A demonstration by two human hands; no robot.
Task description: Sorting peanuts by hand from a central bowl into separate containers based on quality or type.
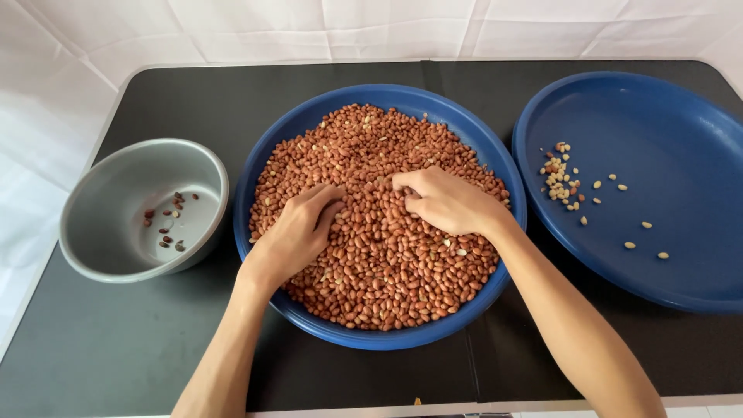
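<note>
Left hand [298, 232]: fingers [325, 197] curl down into the peanuts [379, 263], tips buried, can't tell if anything is pinched. Right hand [449, 203]: same, fingertips tucked under the knuckles, grip hidden. Both forearms run off the bottom edge. Both hands cover the peanuts under them. Right blue tray [658, 108]: cut off at the right edge. Dark bits in the grey bowl [101, 232]: too small to identify. Table [101, 348]: front edge and left corner out of view.
</note>
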